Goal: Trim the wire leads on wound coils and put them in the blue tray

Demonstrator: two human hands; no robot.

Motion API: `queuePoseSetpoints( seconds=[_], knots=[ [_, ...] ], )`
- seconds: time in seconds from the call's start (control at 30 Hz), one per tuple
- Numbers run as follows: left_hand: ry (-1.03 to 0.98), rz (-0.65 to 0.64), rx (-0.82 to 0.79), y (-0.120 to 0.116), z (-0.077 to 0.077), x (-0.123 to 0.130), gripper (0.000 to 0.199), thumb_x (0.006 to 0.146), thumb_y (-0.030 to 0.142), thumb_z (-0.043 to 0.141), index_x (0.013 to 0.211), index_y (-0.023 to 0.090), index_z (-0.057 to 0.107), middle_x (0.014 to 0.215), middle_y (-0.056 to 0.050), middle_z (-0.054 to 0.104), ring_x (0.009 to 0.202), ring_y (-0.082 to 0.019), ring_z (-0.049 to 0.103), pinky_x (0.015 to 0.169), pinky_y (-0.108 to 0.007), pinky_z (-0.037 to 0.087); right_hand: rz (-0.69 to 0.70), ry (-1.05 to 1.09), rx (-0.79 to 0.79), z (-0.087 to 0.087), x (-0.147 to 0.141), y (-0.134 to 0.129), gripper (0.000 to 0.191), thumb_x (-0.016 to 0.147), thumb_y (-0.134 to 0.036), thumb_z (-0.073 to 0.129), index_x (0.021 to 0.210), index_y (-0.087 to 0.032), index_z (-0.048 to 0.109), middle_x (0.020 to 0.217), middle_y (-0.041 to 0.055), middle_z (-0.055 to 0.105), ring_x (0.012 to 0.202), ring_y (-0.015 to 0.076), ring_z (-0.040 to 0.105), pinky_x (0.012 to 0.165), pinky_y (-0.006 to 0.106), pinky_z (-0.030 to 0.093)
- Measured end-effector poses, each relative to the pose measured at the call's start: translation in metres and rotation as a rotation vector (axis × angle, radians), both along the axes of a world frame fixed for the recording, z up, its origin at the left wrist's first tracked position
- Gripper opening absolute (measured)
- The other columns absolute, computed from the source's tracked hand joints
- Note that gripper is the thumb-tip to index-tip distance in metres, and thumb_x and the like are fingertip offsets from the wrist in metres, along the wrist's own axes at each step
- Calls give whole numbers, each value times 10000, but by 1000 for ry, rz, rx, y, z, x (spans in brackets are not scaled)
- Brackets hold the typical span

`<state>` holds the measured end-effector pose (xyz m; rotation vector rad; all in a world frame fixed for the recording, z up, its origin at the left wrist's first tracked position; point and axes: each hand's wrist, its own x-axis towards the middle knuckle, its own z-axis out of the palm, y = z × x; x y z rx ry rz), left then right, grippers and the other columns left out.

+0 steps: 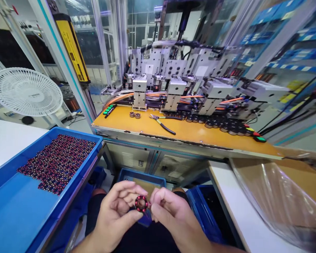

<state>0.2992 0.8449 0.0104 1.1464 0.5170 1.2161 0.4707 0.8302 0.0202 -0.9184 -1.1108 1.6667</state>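
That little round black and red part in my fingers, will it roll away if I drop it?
Probably: the ring looks round and flat, so on edge it could roll. It seems light, pinched by fingertips of the left hand and right hand.

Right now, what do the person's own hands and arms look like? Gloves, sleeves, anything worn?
Both are bare: the left hand and the right hand have no gloves and no finger cots on the fingers. No rings, watch or wrist strap show. The forearms are uncovered as far as the bottom edge of the picture, so no sleeve is visible. Nails look short and plain. No markings or tape can be seen.
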Motion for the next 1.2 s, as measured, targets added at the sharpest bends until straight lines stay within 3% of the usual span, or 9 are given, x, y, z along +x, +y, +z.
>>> queuePoseSetpoints(
  seconds=[0.1, 0.2, 0.37, 0.5, 0.67, 0.77, 0.97, 1.1, 1.2],
  knots=[
    [-36, -74, -108, 4, -3, -2, 309, 800, 78, 754, 1043, 267, 749, 1108, -42, 741, 869, -126, 732, 815, -207, 586, 51, 13, 3, 0, 6, 0, 476, 842, -593, 677, 722, -175, 483, 717, -16, 488, 686, 107, 455, 672, 240, 395],
    [-13, -93, -153, 5, -7, -2, 294, 808, 124, 756, 1061, 273, 757, 1133, -63, 725, 890, -139, 722, 821, -221, 575, 29, -58, 41, 7, 14, 5, 446, 847, -582, 667, 768, -171, 514, 750, -3, 524, 695, 113, 479, 661, 243, 401],
    [128, -79, -87, 6, -9, 0, 340, 765, 245, 809, 1100, 270, 757, 1177, -82, 648, 1086, -206, 627, 913, -266, 526, 33, -213, 76, 15, 15, 12, 341, 853, -471, 657, 770, -164, 534, 751, 14, 575, 709, 133, 523, 673, 260, 422],
    [223, -75, -114, 4, -11, -3, 257, 797, 224, 775, 1050, 273, 768, 1100, -62, 632, 939, -151, 614, 824, -235, 512, 72, -237, 66, 13, 16, 15, 284, 848, -396, 645, 715, -165, 545, 690, -15, 547, 645, 108, 488, 635, 240, 409],
    [87, -153, -243, 1, -3, -5, 264, 760, 208, 802, 1019, 253, 771, 1058, -58, 648, 797, -109, 619, 738, -213, 509, 231, -224, -61, 14, 36, 23, 310, 793, -405, 713, 700, -161, 546, 620, -30, 530, 582, 90, 447, 583, 229, 366],
    [98, -177, -251, 1, 4, -3, 245, 751, 188, 808, 990, 231, 784, 1017, -61, 659, 810, -111, 630, 745, -200, 508, 257, -272, -93, 22, 40, 27, 347, 727, -429, 779, 722, -159, 561, 622, -34, 520, 578, 85, 413, 552, 219, 335],
    [113, -231, -253, 2, 8, -2, 258, 758, 194, 804, 1008, 255, 785, 1034, -54, 661, 838, -117, 627, 757, -205, 504, 277, -248, -13, 27, 32, 27, 286, 784, -388, 707, 701, -155, 564, 612, -36, 510, 566, 78, 411, 549, 219, 327],
    [95, -274, -280, 1, 6, -6, 266, 758, 216, 807, 1022, 244, 783, 1041, -59, 644, 816, -108, 609, 736, -203, 487, 365, -360, 36, 25, 50, 31, 335, 801, -425, 705, 679, -149, 560, 624, -31, 493, 564, 79, 405, 539, 225, 307],
    [89, -320, -307, 1, 9, -7, 277, 747, 238, 818, 1022, 233, 782, 1026, -63, 640, 784, -104, 600, 714, -207, 478, 375, -429, 162, 33, 59, 39, 323, 827, -444, 708, 757, -145, 607, 709, -8, 538, 623, 97, 438, 576, 233, 353]
  ],
)
